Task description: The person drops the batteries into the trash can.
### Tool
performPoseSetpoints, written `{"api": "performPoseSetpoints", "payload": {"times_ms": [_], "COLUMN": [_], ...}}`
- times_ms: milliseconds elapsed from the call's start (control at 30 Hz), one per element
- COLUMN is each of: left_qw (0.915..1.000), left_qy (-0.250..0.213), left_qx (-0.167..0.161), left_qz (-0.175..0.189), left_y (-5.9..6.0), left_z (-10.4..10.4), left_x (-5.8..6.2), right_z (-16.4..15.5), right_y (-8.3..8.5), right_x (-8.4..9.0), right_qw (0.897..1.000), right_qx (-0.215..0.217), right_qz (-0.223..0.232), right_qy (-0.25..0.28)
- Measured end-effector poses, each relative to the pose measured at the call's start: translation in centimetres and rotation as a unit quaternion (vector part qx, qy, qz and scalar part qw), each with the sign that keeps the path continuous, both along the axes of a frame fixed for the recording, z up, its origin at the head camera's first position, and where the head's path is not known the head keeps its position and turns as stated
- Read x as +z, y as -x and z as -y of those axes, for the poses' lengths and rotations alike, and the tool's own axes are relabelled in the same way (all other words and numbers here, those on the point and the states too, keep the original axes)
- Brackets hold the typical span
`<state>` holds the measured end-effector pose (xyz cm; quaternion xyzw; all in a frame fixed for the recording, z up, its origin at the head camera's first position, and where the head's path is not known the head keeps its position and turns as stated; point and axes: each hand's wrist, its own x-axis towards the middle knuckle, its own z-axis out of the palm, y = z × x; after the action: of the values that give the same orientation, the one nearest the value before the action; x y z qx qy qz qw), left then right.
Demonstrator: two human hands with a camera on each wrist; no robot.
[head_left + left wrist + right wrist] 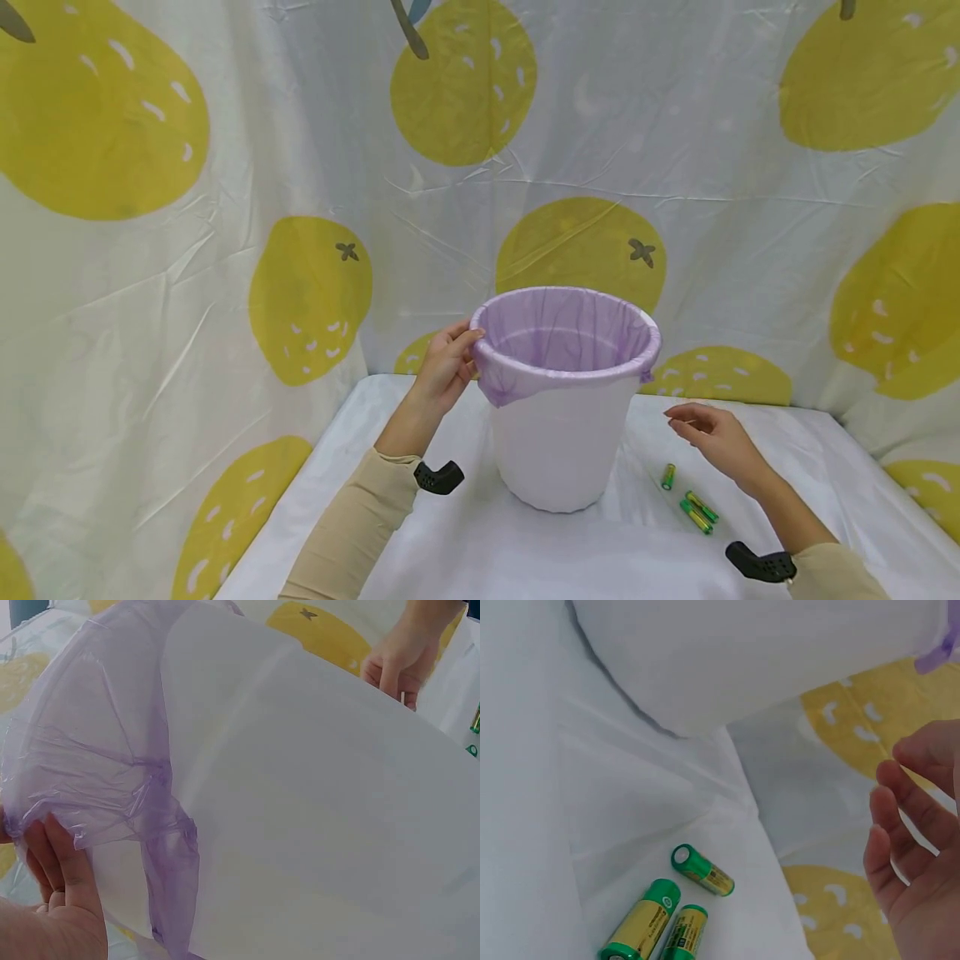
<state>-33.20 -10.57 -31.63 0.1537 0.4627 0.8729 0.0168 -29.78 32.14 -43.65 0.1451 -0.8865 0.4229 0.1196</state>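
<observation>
A white waste bin [558, 442] stands upright on the table, lined with a purple plastic bag [562, 329] folded over its rim. My left hand [450, 367] pinches the rim and bag at the left side, thumb on top and fingers under the edge. In the left wrist view, the bag's loose folds [169, 877] hang beside the left hand [64, 892]. To the right of the bin, my right hand [716, 437] hovers with loosely bent fingers, holding nothing. Three green and yellow batteries [703, 870] lie below it on the cloth, apart from the hand.
White cloth [457, 550] covers the table. Behind and at both sides hangs a curtain [442, 200] printed with yellow fruit. The bin takes up the middle of the table, close to the back curtain.
</observation>
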Motion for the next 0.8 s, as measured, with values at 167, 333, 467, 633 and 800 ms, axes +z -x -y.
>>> {"api": "performPoseSetpoints", "payload": {"times_ms": [167,333,467,633,800], "left_qw": [1.0000,1.0000,1.0000,0.9999,0.9999], "left_qy": [0.005,0.002,0.003,0.002,0.002], "left_qx": [-0.003,-0.002,0.001,-0.006,-0.012], "left_qz": [-0.004,-0.001,-0.002,-0.012,-0.011], "left_y": [0.0,0.1,0.1,0.3,0.3], "left_z": [0.1,0.1,0.0,0.1,0.2], "left_x": [0.0,-0.1,-0.2,-0.1,-0.1], "right_z": [-0.2,-0.3,-0.5,-1.0,-1.7], "right_y": [0.2,0.4,0.8,1.2,1.4], "right_x": [-1.1,-2.5,-3.8,-5.2,-6.7], "right_qw": [1.000,0.999,0.997,0.996,0.993], "right_qx": [-0.003,-0.003,0.004,-0.009,-0.012], "right_qz": [0.005,0.013,0.027,0.053,0.097], "right_qy": [-0.009,-0.035,-0.071,-0.069,-0.068]}}
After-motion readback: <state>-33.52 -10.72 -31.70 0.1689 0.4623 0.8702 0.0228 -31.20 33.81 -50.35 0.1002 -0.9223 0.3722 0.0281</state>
